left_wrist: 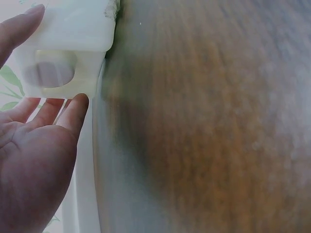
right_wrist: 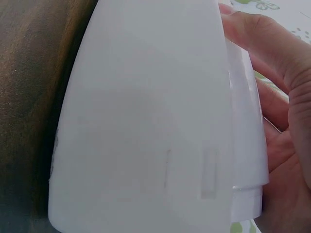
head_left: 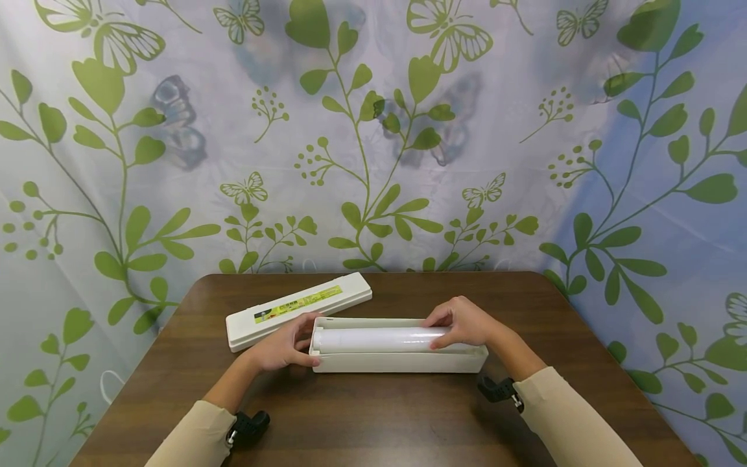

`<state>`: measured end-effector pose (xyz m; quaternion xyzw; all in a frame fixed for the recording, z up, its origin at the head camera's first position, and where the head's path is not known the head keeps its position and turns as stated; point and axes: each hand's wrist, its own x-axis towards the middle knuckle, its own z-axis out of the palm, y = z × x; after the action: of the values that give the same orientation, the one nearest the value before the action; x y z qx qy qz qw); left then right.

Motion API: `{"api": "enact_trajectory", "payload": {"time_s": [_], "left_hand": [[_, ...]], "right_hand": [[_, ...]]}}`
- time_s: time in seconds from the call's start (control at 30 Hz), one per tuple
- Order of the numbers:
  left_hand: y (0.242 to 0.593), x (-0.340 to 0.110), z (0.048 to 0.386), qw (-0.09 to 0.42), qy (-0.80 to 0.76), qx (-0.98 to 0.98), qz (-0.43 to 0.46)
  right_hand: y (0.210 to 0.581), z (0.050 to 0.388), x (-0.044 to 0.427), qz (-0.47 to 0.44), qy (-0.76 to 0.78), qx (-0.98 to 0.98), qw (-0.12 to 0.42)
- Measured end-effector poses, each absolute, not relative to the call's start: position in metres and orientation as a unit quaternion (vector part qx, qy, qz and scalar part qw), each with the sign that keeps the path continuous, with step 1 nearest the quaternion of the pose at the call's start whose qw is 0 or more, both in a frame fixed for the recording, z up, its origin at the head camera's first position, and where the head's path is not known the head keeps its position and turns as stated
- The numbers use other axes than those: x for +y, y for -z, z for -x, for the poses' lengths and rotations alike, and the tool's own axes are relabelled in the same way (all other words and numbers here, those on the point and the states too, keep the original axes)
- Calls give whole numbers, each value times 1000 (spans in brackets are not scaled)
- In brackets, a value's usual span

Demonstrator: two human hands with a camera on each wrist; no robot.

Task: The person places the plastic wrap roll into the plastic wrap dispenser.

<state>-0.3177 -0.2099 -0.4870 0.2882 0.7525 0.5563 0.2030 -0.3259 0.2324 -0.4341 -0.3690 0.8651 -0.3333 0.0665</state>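
Note:
A long white plastic wrap box lies open-topped on the table, with a white roll of cling film lengthwise inside it. My left hand holds the box's left end, thumb on the front wall and fingers at the back. Through a round opening in that end, the left wrist view shows the roll's tip. Toward the right, my right hand grips the roll from above, thumb on its near side. The right wrist view shows part of the roll standing above the box's rim; its underside is hidden.
Behind the box, to the left, a white lid with a yellow-green label lies at a slant on the brown wooden table. A leaf-and-butterfly patterned curtain hangs behind the table's far edge.

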Motion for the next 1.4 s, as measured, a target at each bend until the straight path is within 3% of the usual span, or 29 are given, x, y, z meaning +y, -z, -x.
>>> {"api": "enact_trajectory", "payload": {"time_s": [1.4], "left_hand": [[486, -211, 318, 197, -547, 761, -289]], "right_hand": [[449, 321, 233, 318, 341, 882, 65]]}}
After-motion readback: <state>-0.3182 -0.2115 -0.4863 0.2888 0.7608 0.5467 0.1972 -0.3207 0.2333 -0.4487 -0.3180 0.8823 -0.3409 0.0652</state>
